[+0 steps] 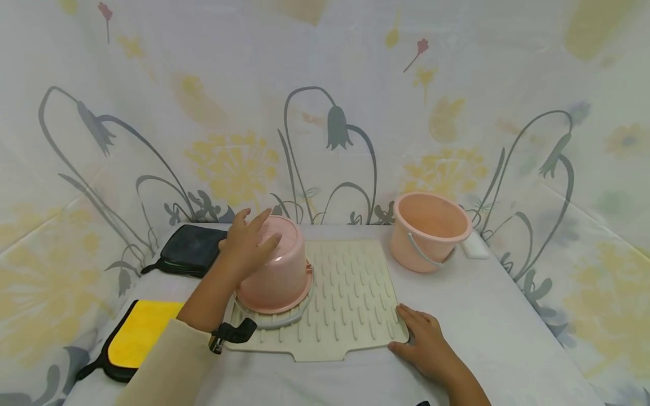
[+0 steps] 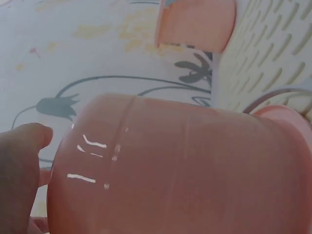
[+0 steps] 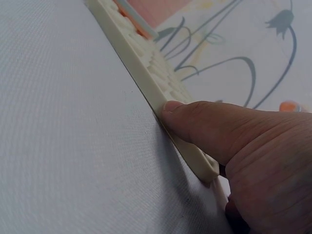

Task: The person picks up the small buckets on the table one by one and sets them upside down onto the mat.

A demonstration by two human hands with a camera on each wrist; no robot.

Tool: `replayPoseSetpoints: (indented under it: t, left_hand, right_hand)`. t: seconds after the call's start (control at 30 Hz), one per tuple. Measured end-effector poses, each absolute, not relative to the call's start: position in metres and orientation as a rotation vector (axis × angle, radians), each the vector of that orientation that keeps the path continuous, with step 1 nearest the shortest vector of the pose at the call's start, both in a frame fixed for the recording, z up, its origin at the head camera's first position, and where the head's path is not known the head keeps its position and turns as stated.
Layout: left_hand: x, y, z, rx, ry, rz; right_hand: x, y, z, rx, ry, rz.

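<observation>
A pink bucket (image 1: 276, 276) stands upside down on the left part of a cream ribbed draining mat (image 1: 350, 293), its grey handle (image 1: 284, 322) lying around its rim. My left hand (image 1: 246, 242) is at the top of this bucket, fingers spread over its upturned base. In the left wrist view the bucket's wall (image 2: 180, 165) fills much of the picture, and whether the palm touches it cannot be told. At the mat's front right corner rests my right hand (image 1: 424, 344). Its thumb (image 3: 195, 122) lies straight against the front edge, the other fingers along the right side.
Another pink bucket (image 1: 430, 237) stands upright behind and right of the mat, its handle hanging in front. Beside it lies a white object (image 1: 474, 246). On the left are a black pouch-like item (image 1: 190, 248) and a yellow one with black edging (image 1: 142, 332). A patterned curtain (image 1: 325, 113) hangs behind.
</observation>
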State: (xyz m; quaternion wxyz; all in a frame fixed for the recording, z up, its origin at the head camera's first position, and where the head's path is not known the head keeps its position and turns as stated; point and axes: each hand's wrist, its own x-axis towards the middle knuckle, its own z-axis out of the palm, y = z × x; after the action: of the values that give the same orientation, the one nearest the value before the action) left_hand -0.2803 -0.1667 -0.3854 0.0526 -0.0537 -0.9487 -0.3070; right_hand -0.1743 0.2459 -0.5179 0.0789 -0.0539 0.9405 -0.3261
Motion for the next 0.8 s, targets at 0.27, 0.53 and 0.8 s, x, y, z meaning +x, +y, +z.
replayPoseSetpoints:
  t: [0.27,0.53,0.8]
  left_hand:
    - [-0.260,-0.175,-0.411,-0.138,-2.608,-1.104]
    - [-0.231,-0.188,-0.426,0.058,-2.527,-1.139]
    - [-0.197,-0.198,-0.446,0.291,-2.759,-1.215]
  right_hand:
    - [-0.176,0.247,-0.520,-0.164,2.822,-0.968]
    - [-0.175,0.248,-0.521,-0.176,2.829,-0.982]
    - [-0.175,0.249,-0.521,-0.196,2.822,-0.997]
